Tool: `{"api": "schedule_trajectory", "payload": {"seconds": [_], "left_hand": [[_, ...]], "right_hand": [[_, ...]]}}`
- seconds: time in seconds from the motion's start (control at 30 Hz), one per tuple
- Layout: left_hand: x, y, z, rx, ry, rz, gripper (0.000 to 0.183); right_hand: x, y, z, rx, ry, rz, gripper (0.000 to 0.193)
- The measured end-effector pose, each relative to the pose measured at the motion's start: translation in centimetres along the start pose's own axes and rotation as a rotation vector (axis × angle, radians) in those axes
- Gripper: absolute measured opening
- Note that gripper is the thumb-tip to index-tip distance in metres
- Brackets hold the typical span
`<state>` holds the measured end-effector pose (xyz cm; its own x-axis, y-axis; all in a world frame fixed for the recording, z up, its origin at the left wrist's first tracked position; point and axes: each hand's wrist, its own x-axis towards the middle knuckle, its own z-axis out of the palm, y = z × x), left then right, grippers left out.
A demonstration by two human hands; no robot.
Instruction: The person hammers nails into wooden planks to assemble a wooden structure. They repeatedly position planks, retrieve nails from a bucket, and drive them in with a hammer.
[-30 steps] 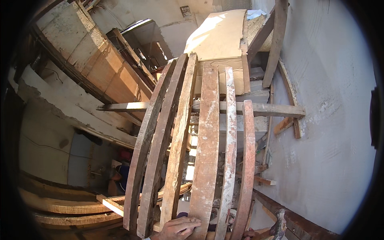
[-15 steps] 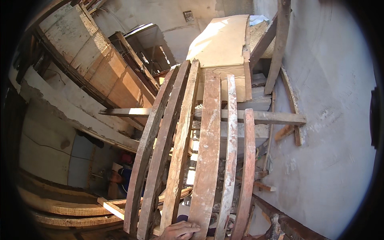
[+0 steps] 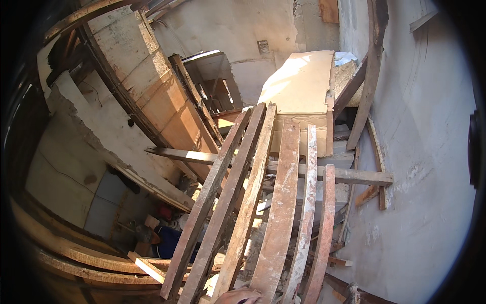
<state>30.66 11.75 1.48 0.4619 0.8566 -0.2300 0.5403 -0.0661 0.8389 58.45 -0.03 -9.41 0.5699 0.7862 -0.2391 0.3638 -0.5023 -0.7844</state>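
At the lower edge, my left hand [image 3: 237,296] shows only in part, its fingers bent over the near end of a wide, worn wooden plank [image 3: 276,213]. Most of that hand is cut off by the frame. Left of the plank run a rough light-brown beam [image 3: 249,202] and two darker beams [image 3: 230,205] [image 3: 206,210]. To its right lie a narrow, paint-flecked strip [image 3: 307,202] and a reddish one [image 3: 324,230]. All of them stretch away from me side by side with gaps between. My right hand is out of the picture.
A crossbeam [image 3: 354,176] passes beneath the planks. Beyond their far ends stands a cardboard sheet or box [image 3: 304,81], beside leaning posts [image 3: 372,86]. A grey wall [image 3: 420,152] rises on the right. Below at left, a person in dark blue clothing [image 3: 167,242] is partly visible.
The view has shifted, so the planks and cardboard sit lower and further right in the picture. Less of my left hand shows at the lower edge; it remains at the wide plank.
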Motion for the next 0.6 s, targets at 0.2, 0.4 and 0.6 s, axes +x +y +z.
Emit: {"api": "schedule_trajectory", "payload": {"seconds": [0.2,0.4,0.6], "left_hand": [[0.8,3.8,-1.0,-0.120,0.144,-0.142,0.031],[0.7,1.7,-1.2,-0.089,0.107,0.252,0.034],[-0.4,-0.2,-1.0,-0.108,0.134,0.351,0.031]], "right_hand": [[-2.2,1.0,-0.4,0.000,0.032,-0.040,0.091],[-3.3,18.2,0.9,-0.821,0.066,0.014,0.105],[-8.6,-5.0,-0.4,0.307,0.546,-0.178,0.032]]}}
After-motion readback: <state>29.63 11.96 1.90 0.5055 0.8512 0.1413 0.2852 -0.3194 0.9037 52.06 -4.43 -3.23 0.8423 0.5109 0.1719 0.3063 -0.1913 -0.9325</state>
